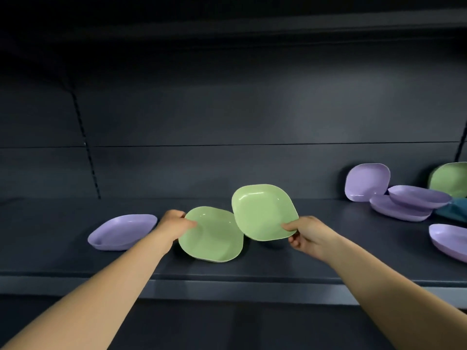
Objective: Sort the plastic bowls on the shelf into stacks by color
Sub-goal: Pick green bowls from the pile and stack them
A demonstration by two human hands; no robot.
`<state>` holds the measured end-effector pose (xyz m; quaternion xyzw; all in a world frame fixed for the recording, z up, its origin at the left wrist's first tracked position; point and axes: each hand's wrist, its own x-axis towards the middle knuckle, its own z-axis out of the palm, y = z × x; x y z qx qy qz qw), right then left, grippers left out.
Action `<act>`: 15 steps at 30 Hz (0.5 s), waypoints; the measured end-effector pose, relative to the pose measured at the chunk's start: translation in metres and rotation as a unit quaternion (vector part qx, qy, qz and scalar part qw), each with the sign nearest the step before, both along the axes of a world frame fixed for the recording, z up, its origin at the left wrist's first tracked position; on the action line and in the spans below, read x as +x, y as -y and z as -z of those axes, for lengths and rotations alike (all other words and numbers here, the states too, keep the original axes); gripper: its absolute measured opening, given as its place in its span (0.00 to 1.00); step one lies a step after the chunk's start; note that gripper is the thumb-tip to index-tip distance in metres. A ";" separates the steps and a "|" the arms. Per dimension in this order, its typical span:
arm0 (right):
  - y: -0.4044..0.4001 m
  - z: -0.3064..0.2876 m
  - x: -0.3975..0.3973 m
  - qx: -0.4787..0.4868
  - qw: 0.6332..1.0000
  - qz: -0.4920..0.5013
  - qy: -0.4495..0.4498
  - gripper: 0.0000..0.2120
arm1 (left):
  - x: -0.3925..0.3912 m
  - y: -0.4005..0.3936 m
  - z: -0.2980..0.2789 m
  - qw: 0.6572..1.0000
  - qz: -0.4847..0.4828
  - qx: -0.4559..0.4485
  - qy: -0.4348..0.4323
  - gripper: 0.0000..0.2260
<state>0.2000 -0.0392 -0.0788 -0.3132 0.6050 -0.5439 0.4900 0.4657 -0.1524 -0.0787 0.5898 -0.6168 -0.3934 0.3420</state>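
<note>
**Two green bowls held over a dark shelf**

A green bowl (211, 234) is gripped at its upper left rim by the left hand (174, 224), with the thumb laid over the inside of the rim and the fingers hidden behind it. Whether this bowl rests on the shelf (252, 271) or is raised just above it cannot be told. A second green bowl (264, 212) is held by the right hand (309, 236), pinched at its lower right corner between thumb and fingers; it is lifted, tilted toward the camera, and its lower left edge overlaps the upper right rim of the first green bowl. Both grips are therefore closed on bowls.

To the left of the left hand, a lone purple bowl (121, 232) is seen lying on the shelf, tilted slightly. At the right end of the shelf, a purple bowl (367, 181) is propped upright against the back panel (227, 109). In front of it, two purple bowls (409, 204) are loosely overlapped, one lying on the other. Another green bowl (451, 179) is leaned against the back at the frame's right edge, partly cut off. A dark teal object (454, 210) is glimpsed below it, too hidden to be identified. One more purple bowl (448, 241) is placed nearer the front edge at far right.
</note>
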 end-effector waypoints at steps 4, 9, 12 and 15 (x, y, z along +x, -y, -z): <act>0.014 0.002 0.041 0.016 1.000 0.014 0.018 0.07 | 0.030 0.012 0.010 1.000 0.007 0.011 0.019 0.04; 0.023 0.009 0.070 0.014 0.999 0.021 0.036 0.05 | 0.041 0.014 0.024 1.000 0.004 -0.023 0.013 0.06; 0.024 0.014 0.083 0.000 0.999 0.006 0.035 0.04 | 0.042 0.009 0.029 0.999 -0.003 -0.047 -0.015 0.08; 0.024 0.015 0.094 -0.008 1.000 -0.004 0.022 0.05 | 0.044 0.007 0.032 0.997 0.001 -0.061 -0.047 0.09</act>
